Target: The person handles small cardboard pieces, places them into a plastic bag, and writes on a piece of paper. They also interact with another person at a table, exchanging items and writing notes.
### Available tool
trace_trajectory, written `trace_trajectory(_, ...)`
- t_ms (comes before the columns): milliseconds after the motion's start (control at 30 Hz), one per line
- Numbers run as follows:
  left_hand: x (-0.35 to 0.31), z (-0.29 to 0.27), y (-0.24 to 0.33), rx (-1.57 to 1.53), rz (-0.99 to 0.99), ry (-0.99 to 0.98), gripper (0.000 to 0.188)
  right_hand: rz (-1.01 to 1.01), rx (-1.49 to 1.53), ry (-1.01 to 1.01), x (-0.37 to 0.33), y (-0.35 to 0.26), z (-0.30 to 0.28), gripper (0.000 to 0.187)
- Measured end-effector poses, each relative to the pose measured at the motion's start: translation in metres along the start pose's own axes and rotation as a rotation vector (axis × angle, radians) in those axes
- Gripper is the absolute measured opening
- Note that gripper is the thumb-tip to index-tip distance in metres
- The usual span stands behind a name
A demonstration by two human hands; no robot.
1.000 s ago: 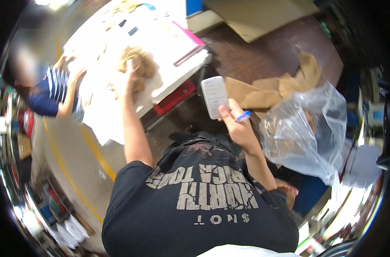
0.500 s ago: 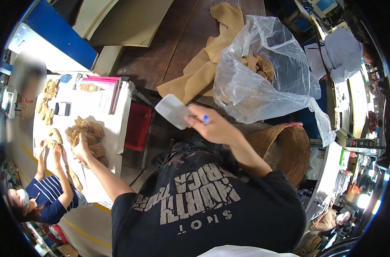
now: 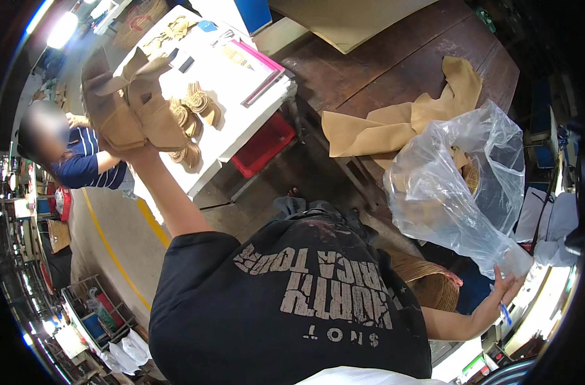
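My left hand (image 3: 133, 153) is raised at the left, closed on a bundle of tan leather-like cut pieces (image 3: 152, 119) that hides most of its fingers. The pieces are curved and layered, some with slots. Beyond them, several similar tan stacks (image 3: 202, 102) lie on the white table (image 3: 241, 125). Far to the right, my right hand (image 3: 506, 290) holds a pale card with rounded corners (image 3: 517, 262), and a blue pen (image 3: 506, 313) sticks out below the fingers. The card is at the lower end of a clear plastic bag (image 3: 434, 205); contact between them is unclear.
A co-worker in a striped navy top (image 3: 90, 154) sits behind the white table. Red crate (image 3: 263, 147) stands beneath that table. Tan sheet material (image 3: 369, 131) lies on a dark wooden table (image 3: 395, 64). A wicker basket (image 3: 434, 289) stands near my right arm.
My left hand has lifted a bundle of tan pieces off the white table. My right hand has swung out to the right with the card and pen. The whole view has turned.
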State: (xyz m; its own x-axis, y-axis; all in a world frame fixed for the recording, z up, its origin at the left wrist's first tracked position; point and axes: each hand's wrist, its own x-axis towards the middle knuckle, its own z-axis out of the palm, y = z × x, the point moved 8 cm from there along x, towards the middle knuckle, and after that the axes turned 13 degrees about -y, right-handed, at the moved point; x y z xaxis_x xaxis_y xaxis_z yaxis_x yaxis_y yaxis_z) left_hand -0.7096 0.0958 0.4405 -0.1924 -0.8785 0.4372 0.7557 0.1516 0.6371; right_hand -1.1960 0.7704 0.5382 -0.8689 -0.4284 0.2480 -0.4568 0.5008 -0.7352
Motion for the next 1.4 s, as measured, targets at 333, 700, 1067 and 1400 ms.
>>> trace_trajectory(333, -0.088, 0.269, -0.257, -0.08, -0.463, -0.086, 0.061, 0.249, -0.335, -0.799, 0.021, 0.054, 0.053, 0.033)
trace_trajectory(700, -0.361, 0.531, -0.401, -0.039, -1.607, -0.873, 0.066, -0.454, -0.031, -1.077, -0.021, -0.013, 0.035, 0.013)
trace_trajectory(1067, -0.219, 0.408, -0.359, 0.773, -0.604, -0.819, 0.096, -0.623, 0.268, -1.128, 0.019, -0.013, 0.044, 0.019)
trace_trajectory(1400, -0.178, 0.068, -0.231, 0.95, -0.626, 0.217, 0.075, -0.532, 0.302, -1.338, 0.055, -0.01, 0.097, 0.009)
